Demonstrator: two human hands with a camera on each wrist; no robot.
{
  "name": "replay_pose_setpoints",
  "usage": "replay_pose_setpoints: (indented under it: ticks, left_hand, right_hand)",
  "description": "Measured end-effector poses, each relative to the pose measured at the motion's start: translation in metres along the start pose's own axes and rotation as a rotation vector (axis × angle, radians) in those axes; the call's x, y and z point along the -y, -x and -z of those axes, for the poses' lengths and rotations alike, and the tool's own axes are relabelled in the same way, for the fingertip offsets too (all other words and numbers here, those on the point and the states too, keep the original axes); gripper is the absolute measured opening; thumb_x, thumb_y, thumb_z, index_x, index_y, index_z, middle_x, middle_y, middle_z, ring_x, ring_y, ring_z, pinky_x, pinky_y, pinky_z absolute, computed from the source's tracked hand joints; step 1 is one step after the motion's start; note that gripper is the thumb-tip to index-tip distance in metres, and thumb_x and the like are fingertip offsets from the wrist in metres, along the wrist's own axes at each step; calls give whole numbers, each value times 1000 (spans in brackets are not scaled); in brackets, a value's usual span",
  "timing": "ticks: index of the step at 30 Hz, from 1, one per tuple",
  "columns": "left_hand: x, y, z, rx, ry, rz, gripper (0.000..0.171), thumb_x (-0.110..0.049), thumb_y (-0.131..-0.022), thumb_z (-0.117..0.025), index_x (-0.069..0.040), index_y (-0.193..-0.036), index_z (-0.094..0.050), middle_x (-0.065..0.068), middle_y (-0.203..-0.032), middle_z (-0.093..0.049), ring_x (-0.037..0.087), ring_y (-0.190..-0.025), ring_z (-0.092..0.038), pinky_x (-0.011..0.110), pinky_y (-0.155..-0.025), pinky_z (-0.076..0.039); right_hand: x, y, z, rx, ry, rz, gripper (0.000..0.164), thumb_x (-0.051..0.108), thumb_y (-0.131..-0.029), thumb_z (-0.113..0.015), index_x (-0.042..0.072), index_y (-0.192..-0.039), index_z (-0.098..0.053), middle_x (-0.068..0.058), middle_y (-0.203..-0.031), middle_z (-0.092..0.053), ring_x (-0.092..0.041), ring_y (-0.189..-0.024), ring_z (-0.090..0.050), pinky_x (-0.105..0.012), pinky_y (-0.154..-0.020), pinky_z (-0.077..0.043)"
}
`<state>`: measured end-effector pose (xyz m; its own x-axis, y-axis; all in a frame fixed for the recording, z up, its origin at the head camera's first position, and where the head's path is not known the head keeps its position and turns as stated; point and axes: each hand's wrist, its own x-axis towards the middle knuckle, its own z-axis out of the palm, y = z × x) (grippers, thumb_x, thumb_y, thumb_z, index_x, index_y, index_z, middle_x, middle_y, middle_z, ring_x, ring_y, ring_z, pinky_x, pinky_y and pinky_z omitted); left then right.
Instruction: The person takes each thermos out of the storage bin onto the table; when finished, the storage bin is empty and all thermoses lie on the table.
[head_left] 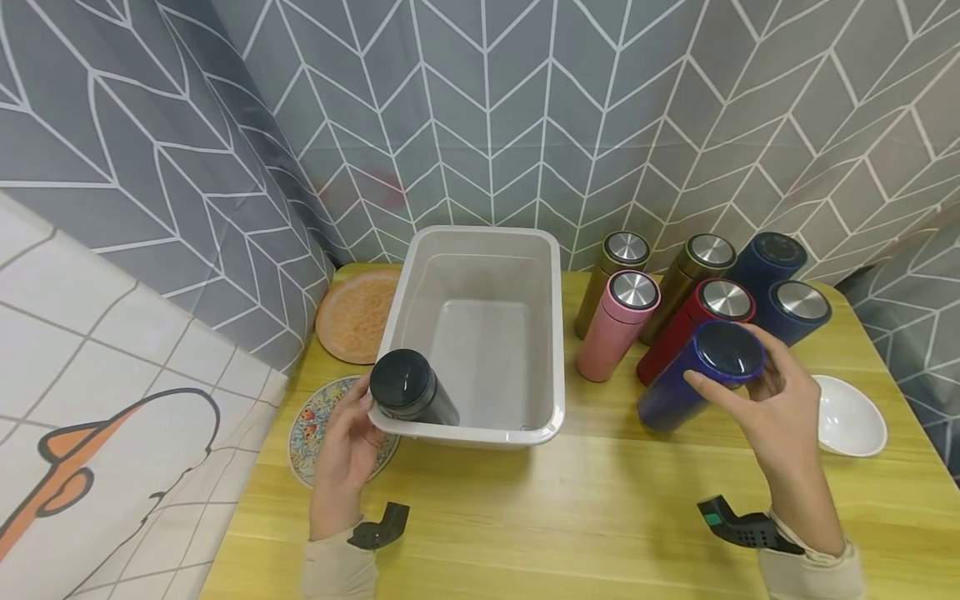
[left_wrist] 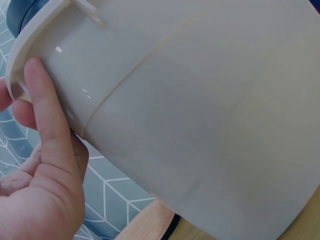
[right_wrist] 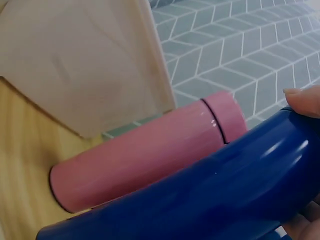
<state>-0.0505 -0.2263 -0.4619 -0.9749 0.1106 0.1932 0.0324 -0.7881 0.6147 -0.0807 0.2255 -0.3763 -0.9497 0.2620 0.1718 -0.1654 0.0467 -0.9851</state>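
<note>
My right hand (head_left: 780,392) grips a dark blue thermos (head_left: 678,392) near its black-topped lid, thumb on the near side and fingers behind. In the right wrist view the blue thermos (right_wrist: 200,190) crosses in front of a pink thermos (right_wrist: 145,155). At the left, my left hand (head_left: 348,442) holds the rim of a light grey plastic tub (head_left: 551,350) at its near left corner. The left wrist view shows its fingers (left_wrist: 45,100) against the tub's outer wall (left_wrist: 200,100). Inside the tub, a black thermos (head_left: 408,387) stands in that same corner.
Right of the tub stand the pink thermos (head_left: 618,325), a red one (head_left: 697,325), two bronze ones, including a nearer bronze thermos (head_left: 611,275), and two navy ones. A white bowl (head_left: 851,417) lies far right. Left are an orange round plate (head_left: 356,317) and a patterned plate (head_left: 307,433).
</note>
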Motion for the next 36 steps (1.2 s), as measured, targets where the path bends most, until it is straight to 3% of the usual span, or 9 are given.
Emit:
replay_pose_setpoints:
  ticks: [12, 19, 24, 29, 36]
  left_hand:
    - [1, 0, 1, 33, 6, -8, 50, 4, -104, -19, -2, -131, -61, 8, -122, -68, 14, -100, -73, 23, -83, -63]
    - [0, 0, 1, 31, 13, -10, 51, 4, -103, -18, -2, -131, -61, 8, -123, -68, 14, -100, -73, 23, -84, -62]
    - [1, 0, 2, 52, 38, -7, 52, 4, -103, -17, -1, -132, -60, 9, -123, -67, 15, -102, -72, 24, -85, -62]
    - [1, 0, 2, 55, 47, -11, 51, 4, -103, -18, -1, -132, -60, 9, -124, -67, 15, -102, -72, 24, -86, -62]
    - [1, 0, 2, 57, 60, -7, 51, 5, -102, -17, 0, -132, -59, 10, -123, -67, 16, -103, -72, 25, -86, -62]
  right_hand:
    - [-20, 4, 7, -133, 41, -68, 73, -20, -65, -81, 5, -130, -63, 0, -115, -68, -11, -101, -61, -7, -85, -52]
    - [-27, 7, 9, -135, -3, -60, 73, -21, -66, -80, 4, -131, -62, -1, -118, -67, -12, -105, -60, -8, -90, -51]
    - [-30, 8, 9, -150, -36, -33, 71, -23, -67, -78, 3, -131, -62, -1, -118, -67, -12, -100, -59, -9, -83, -52]
    - [-29, 8, 11, -153, -16, -73, 73, -20, -68, -79, 6, -134, -61, 0, -121, -67, -10, -100, -59, -7, -82, -51]
    - [-26, 9, 19, -96, 52, -115, 84, -16, -71, -81, 13, -144, -52, 8, -123, -66, -5, -102, -60, -3, -84, -49]
